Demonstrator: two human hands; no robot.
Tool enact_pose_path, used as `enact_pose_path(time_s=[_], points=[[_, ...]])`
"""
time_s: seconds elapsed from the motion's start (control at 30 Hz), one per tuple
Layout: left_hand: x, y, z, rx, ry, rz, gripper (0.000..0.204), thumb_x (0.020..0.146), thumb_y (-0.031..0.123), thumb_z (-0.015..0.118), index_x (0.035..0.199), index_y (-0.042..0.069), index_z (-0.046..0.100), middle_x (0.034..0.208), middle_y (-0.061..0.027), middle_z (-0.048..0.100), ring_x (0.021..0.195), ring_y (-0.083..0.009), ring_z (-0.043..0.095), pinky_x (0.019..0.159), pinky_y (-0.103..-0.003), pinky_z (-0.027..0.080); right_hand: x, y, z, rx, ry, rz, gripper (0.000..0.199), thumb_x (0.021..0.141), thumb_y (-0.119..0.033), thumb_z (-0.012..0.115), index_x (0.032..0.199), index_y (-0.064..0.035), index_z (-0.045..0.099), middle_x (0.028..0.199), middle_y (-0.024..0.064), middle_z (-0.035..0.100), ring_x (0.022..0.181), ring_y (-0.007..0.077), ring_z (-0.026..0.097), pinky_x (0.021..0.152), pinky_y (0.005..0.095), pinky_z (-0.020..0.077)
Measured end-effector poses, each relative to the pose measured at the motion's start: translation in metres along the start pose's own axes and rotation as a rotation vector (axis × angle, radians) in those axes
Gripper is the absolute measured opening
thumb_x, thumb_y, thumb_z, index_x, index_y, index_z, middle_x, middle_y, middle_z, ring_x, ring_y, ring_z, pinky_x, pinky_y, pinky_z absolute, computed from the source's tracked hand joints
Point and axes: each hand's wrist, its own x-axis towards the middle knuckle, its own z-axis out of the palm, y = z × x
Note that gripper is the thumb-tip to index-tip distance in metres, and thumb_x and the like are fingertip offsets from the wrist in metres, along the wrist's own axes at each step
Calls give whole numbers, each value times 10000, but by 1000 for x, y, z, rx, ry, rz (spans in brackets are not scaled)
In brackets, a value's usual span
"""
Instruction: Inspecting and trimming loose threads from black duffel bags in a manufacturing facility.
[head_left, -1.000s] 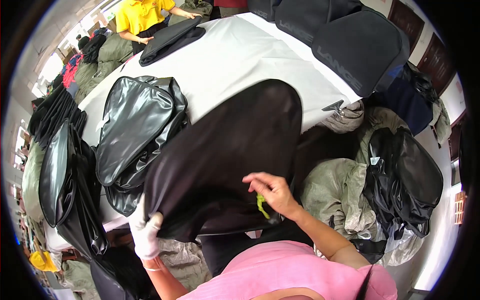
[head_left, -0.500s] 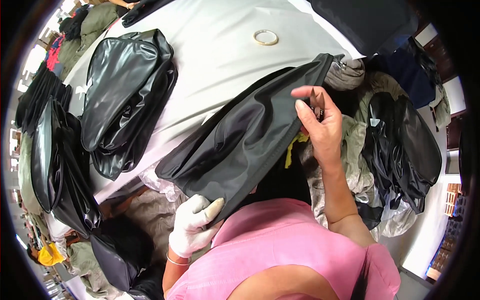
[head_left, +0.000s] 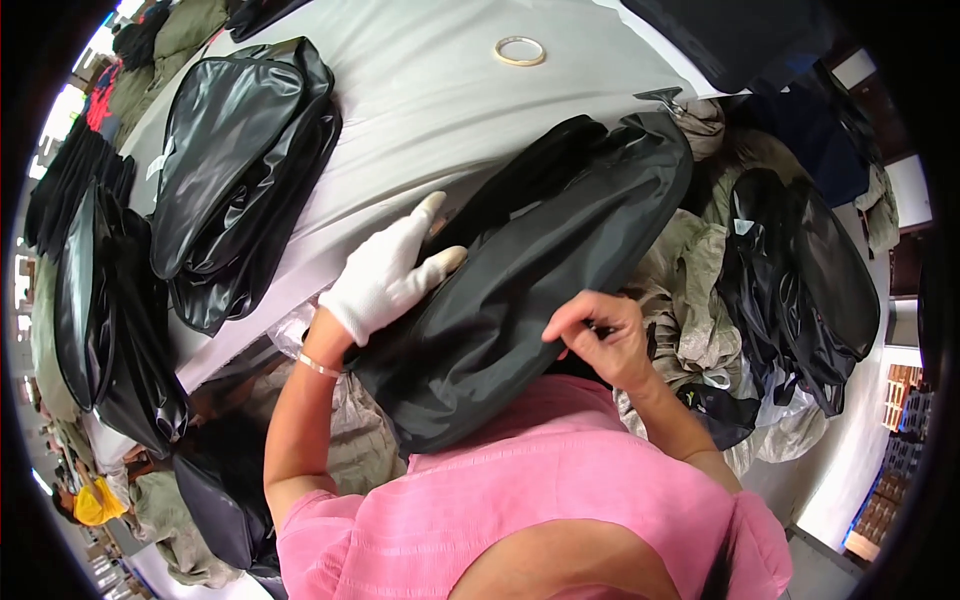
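Observation:
A long black fabric bag [head_left: 540, 270] lies across the near edge of the grey table [head_left: 450, 100] and reaches down to my pink shirt. My left hand [head_left: 385, 275], in a white glove, rests flat on the bag's left side with fingers spread. My bare right hand [head_left: 600, 335] pinches the bag's near edge between thumb and fingers. What exactly the fingertips hold at that edge is hidden.
A stack of shiny black bags [head_left: 230, 170] lies on the table at left, more black bags [head_left: 100, 300] hang off its left side. A roll of tape [head_left: 520, 50] sits at the far middle. Black bags [head_left: 800, 270] and grey-green cloth [head_left: 690, 290] pile up at right.
The bag has come lower and closer to my body. My gloved left hand rose from below the bag onto its top. My right hand dropped from the bag's upper end to its near edge.

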Motion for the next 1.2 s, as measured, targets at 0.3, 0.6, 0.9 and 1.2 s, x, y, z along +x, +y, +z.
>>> enact_pose_path(time_s=[0.3,0.6,0.9,1.2], points=[[11,6,-51,-580,0,-81,341,881,161,651,1127,-73,616,855,42,560,761,-52,428,705,-218,403,-28,-29,-12,-192,-153,-235,356,701,155,508,851,-82,728,732,23,691,561,89,559,547,221,440],[-1,29,-85,-779,230,-158,245,916,152,627,1097,-12,647,948,49,631,850,-34,522,782,-202,417,-13,-45,-32,-137,72,-234,158,829,53,623,724,-37,700,679,75,690,574,110,621,542,223,455],[-11,-13,-35,-774,292,-142,374,906,166,613,1227,-26,608,1088,6,647,955,-82,557,890,-233,420,-17,-13,-38,-208,-22,-235,141,863,66,588,878,-17,701,784,58,702,647,105,634,579,212,466],[5,-23,-46,-518,270,-166,412,907,235,643,1207,-42,595,1101,0,645,968,-82,560,877,-254,448,5,-29,-37,-282,36,-257,111,866,27,595,858,-17,697,782,38,672,611,58,538,545,203,398]])
